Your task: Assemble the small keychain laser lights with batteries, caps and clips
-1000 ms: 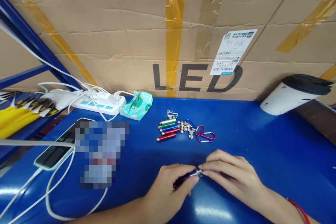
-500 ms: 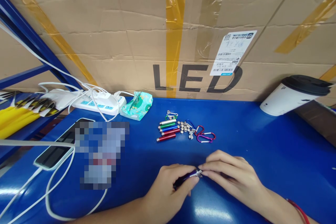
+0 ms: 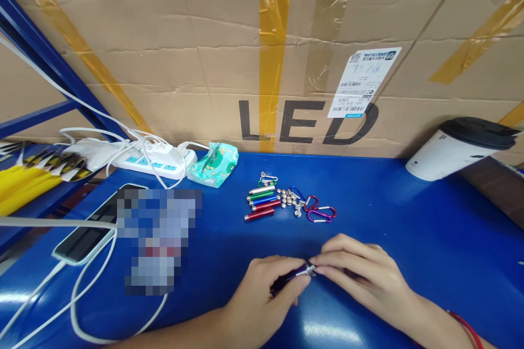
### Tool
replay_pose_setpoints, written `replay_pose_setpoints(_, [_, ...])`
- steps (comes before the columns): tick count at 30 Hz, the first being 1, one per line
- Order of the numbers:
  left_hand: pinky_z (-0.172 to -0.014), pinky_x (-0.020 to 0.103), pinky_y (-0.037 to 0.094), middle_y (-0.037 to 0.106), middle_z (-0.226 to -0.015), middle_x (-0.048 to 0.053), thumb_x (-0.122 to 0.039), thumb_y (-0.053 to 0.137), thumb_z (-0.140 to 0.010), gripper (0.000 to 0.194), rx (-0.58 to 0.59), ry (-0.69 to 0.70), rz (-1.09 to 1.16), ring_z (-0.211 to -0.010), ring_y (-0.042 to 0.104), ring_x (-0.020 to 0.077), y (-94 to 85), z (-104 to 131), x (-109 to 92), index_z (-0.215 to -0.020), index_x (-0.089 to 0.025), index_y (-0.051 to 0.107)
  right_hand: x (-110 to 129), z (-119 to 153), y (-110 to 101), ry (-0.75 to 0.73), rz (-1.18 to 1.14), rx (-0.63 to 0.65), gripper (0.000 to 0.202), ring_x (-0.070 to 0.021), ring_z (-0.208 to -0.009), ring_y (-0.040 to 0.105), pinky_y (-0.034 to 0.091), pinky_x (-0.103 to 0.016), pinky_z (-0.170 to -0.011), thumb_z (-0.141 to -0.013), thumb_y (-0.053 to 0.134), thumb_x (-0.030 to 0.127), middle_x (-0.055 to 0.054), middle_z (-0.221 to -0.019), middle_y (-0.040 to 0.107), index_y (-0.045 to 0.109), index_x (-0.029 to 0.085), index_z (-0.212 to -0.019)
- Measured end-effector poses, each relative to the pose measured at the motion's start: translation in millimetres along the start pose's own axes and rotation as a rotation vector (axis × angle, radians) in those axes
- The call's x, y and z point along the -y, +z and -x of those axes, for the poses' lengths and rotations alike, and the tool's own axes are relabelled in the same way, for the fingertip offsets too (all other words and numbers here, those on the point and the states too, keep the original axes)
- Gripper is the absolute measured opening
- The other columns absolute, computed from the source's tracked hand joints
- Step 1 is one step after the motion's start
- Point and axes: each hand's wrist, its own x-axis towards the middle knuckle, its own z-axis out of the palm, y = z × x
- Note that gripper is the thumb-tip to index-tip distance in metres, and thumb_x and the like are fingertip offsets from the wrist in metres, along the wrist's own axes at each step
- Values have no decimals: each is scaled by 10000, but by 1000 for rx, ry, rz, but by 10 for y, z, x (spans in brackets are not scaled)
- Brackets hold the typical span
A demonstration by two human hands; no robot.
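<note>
My left hand (image 3: pixel 260 297) is closed round a small dark purple flashlight (image 3: pixel 302 271), thumb and forefinger pressing near its silver end. The fingertips of my right hand (image 3: pixel 364 267) are pinched together at that same silver end, hiding part of it. Beyond both hands lie several slim metal tubes (image 3: pixel 262 201) in red, blue, green and silver, like small flashlight bodies. Beside them is a cluster of round silver button cells (image 3: pixel 285 197). Coloured carabiner clips (image 3: pixel 321 214) sit to the right of these, and another clip (image 3: pixel 268 179) lies behind the tubes.
On the blue table (image 3: pixel 221 240) a phone (image 3: pixel 92 229) with white cables lies at left, next to a blurred-out patch. A power strip (image 3: pixel 155 163) and a green tissue pack (image 3: pixel 215 164) stand behind. At right leans a lidded paper cup (image 3: pixel 446 152). A large cardboard box (image 3: pixel 184 65) forms the back.
</note>
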Motion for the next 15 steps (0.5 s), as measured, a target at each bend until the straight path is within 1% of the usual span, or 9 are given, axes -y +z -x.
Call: replay_pose_setpoints(15, [-548,186,338,501,-580,-30,-202,462,-872,228,-3,12,0,-564,474,100,-2,-4,3,-722,-143,624,45,-37,-17,12,22,-6,210,-75,-595,629,442,-156,-462,-907,486,260,-13,-711,660,669,196,-827])
